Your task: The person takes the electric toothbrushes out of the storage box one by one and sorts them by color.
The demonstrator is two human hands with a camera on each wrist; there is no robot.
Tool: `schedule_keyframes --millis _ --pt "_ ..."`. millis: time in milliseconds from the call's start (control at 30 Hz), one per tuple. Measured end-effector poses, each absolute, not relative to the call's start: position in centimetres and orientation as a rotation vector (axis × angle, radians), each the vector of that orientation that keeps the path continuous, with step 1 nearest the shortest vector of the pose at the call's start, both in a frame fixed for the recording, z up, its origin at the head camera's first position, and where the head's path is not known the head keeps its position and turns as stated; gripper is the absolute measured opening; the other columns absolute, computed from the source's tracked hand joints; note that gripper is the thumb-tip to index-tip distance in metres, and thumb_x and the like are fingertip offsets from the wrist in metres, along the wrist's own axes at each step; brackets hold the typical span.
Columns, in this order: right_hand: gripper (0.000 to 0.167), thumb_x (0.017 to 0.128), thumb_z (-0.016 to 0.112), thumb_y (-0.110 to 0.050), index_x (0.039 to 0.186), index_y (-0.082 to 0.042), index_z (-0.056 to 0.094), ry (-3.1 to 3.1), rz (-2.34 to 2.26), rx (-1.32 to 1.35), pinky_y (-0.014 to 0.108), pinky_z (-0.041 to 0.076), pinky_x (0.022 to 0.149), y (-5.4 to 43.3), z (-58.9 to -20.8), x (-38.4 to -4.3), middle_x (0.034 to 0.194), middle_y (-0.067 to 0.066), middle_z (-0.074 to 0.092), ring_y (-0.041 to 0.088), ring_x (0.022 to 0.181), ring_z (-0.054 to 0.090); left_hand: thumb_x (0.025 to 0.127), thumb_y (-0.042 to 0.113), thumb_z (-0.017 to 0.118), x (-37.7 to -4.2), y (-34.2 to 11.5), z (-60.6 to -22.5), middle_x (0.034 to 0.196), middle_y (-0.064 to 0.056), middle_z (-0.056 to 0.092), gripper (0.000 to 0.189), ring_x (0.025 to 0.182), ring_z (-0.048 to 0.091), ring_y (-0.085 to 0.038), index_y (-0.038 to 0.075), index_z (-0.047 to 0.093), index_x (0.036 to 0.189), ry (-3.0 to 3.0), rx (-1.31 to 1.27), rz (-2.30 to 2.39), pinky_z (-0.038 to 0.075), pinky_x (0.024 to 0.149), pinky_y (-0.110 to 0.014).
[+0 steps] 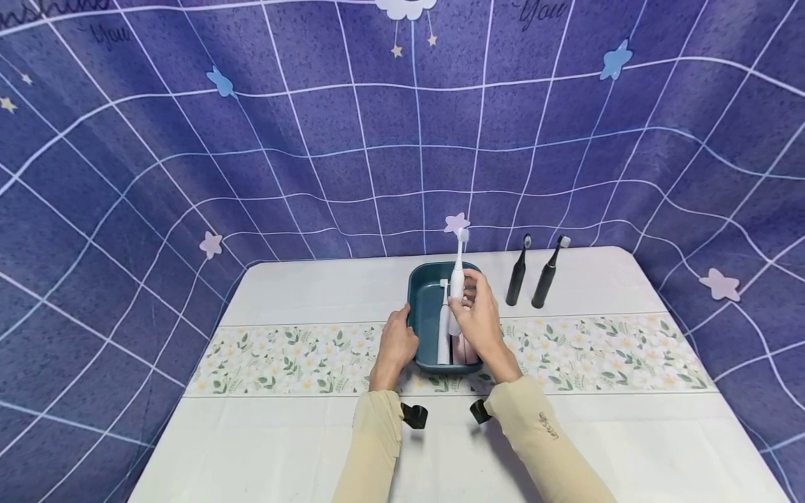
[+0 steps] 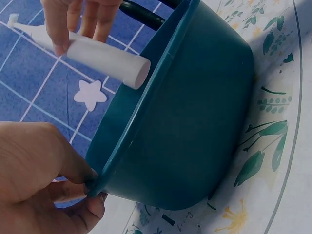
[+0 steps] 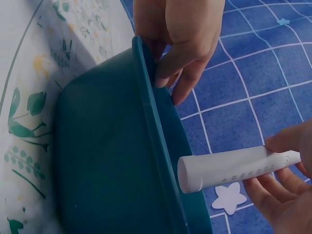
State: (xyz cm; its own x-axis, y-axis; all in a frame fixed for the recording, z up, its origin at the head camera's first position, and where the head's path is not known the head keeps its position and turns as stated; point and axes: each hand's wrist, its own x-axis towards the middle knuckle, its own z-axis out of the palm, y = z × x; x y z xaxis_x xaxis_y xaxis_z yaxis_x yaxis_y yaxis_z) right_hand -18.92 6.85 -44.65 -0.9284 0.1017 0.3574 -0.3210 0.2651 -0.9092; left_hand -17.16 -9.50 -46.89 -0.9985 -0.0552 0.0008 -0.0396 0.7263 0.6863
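Note:
My right hand (image 1: 481, 318) holds a white electric toothbrush (image 1: 456, 283) by its handle, brush head up, over the dark teal basin (image 1: 428, 325). In the right wrist view the flat bottom of that toothbrush (image 3: 219, 168) overlaps the basin's rim. The left hand (image 1: 397, 341) grips the basin's left rim between thumb and fingers, seen close in the left wrist view (image 2: 44, 175). Inside the basin lies another white electric toothbrush (image 1: 444, 335). Beside it is something pink (image 1: 464, 351), partly hidden by the right hand.
Two black electric toothbrushes (image 1: 517, 276) (image 1: 546, 279) stand to the right of the basin. The white table (image 1: 302, 286) has a flowered band (image 1: 283, 360) across it. A blue gridded curtain (image 1: 352, 168) with stars hangs behind and at both sides.

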Motion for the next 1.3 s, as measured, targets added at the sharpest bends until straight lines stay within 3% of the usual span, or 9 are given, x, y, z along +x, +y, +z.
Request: schedule_keyframes --millis 467,700,867,1133,1300 --pt "0.055 0.082 0.066 0.006 0.132 0.000 0.044 -2.021 1.601 0.126 0.047 0.055 0.083 9.3 -44.1 -18.9 0.116 0.023 0.055 0.035 0.097 0.061 0.093 -0.002 0.046 -17.2 -9.4 -47.2 0.132 -0.022 0.052 0.051 0.124 0.051 -0.036 0.001 0.042 0.143 -2.901 0.079 -1.121 0.040 0.107 -0.046" --pt "0.053 0.082 0.066 0.006 0.131 0.000 0.047 -1.960 1.582 0.112 0.038 0.054 0.081 10.9 -44.5 -19.1 0.115 0.021 0.056 0.026 0.094 0.061 0.093 -0.002 0.046 -17.3 -9.5 -47.3 0.132 -0.022 0.052 0.051 0.124 0.051 -0.037 0.000 0.041 0.143 -2.905 0.076 -1.112 0.040 0.107 -0.046" --pt "0.052 0.083 0.064 0.007 0.131 0.002 0.046 -1.941 1.555 0.070 0.039 0.053 0.082 11.8 -44.8 -19.2 0.116 0.021 0.055 0.022 0.094 0.059 0.092 -0.003 0.046 -17.3 -9.4 -47.2 0.131 -0.023 0.052 0.051 0.123 0.051 -0.037 -0.001 0.042 0.143 -2.898 0.066 -1.105 0.040 0.107 -0.045" --pt "0.051 0.080 0.065 0.007 0.127 0.005 0.047 -1.956 1.512 -0.006 0.043 0.054 0.082 12.4 -45.4 -19.0 0.114 0.024 0.054 0.029 0.095 0.060 0.091 -0.003 0.047 -17.3 -9.4 -47.2 0.131 -0.023 0.052 0.052 0.123 0.052 -0.036 -0.001 0.042 0.143 -2.897 0.063 -1.097 0.040 0.107 -0.045" --pt "0.050 0.080 0.065 0.007 0.127 0.004 0.047 -1.940 1.514 -0.039 0.038 0.055 0.082 12.8 -46.0 -19.1 0.116 0.021 0.054 0.028 0.096 0.060 0.091 -0.003 0.047 -17.3 -9.4 -47.2 0.131 -0.023 0.053 0.052 0.123 0.052 -0.036 -0.001 0.042 0.142 -2.896 0.057 -1.088 0.040 0.107 -0.045"
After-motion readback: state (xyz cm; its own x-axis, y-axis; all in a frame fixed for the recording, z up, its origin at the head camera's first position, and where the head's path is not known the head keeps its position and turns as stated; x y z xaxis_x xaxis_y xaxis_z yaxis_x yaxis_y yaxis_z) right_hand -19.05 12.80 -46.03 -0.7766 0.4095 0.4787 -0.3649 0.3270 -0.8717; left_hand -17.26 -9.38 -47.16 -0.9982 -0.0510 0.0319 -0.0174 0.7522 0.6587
